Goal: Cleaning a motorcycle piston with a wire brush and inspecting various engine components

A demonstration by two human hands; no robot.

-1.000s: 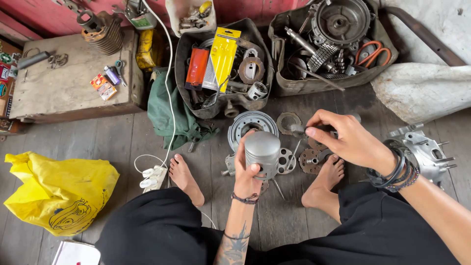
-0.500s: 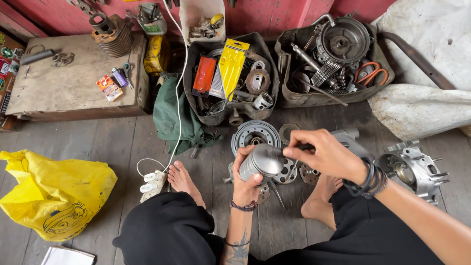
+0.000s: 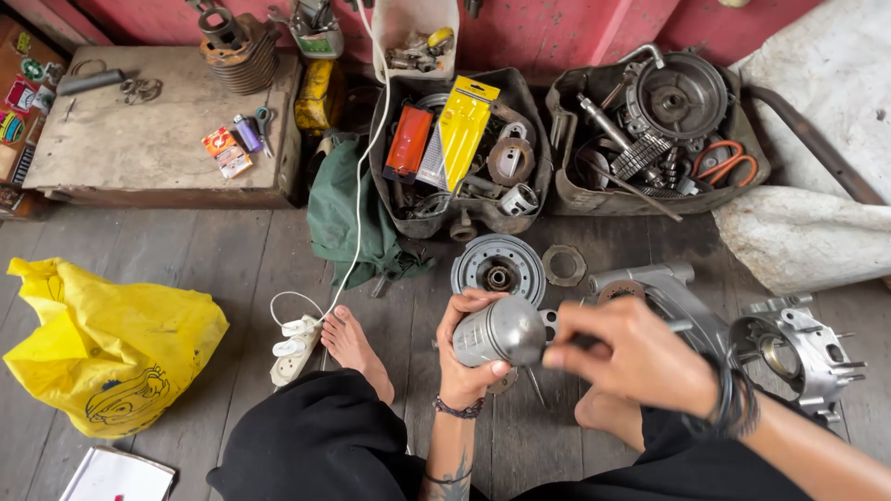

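Gripping grey piston (image 3: 497,331), left hand (image 3: 467,371), right hand (image 3: 636,357) touching its edge

Your left hand (image 3: 469,357) wraps a grey metal piston (image 3: 498,332), held on its side above the plank floor (image 3: 223,269). Your right hand (image 3: 640,357) meets the piston's crown end, fingers (image 3: 566,325) pinched there. Behind them lie a round hub (image 3: 498,267), a ring gasket (image 3: 564,265) and, at right, an engine casing (image 3: 798,348). A yellow bag (image 3: 102,348) sits far left.
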